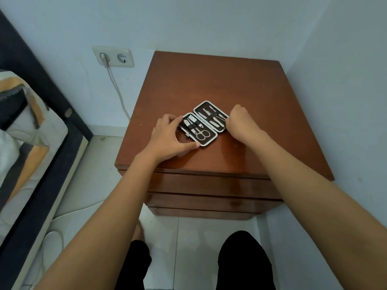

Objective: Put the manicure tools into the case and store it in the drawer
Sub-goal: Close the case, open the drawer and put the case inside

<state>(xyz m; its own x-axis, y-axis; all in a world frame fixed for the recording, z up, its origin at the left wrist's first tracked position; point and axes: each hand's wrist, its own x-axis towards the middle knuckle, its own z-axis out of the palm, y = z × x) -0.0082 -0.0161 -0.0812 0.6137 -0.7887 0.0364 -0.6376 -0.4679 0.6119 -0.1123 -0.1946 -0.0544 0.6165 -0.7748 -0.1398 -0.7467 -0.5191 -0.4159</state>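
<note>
Head view looks down on a brown wooden desk (240,84) set in a corner of pale walls, its drawer fronts (211,186) all closed below the top. An open manicure case (204,122) lies flat near the middle of the desk, both dark-lined halves facing up. Its nearer half holds small scissors (202,134) and a few other metal tools (191,123) under straps; the farther half holds several slim metal tools (213,118) side by side. The left hand (167,139) rests at the case's left side, its grip spread: the fingers curl over the far-left edge of the nearer half while the thumb reaches along the desk to touch the case's near corner. The right hand (240,121) sits at the right edge of the farther half, fingers curled inward into a loose fist; whether its grip pinches the rim or one of the tools cannot be told, since the fingertips are hidden. Left of the desk, a wall socket (114,56) has a white cable (117,88) running down, and a bed (31,132) with a patterned blanket fills the left edge. Dark trousers (245,262) show at the bottom over a light tiled floor (194,237)
</note>
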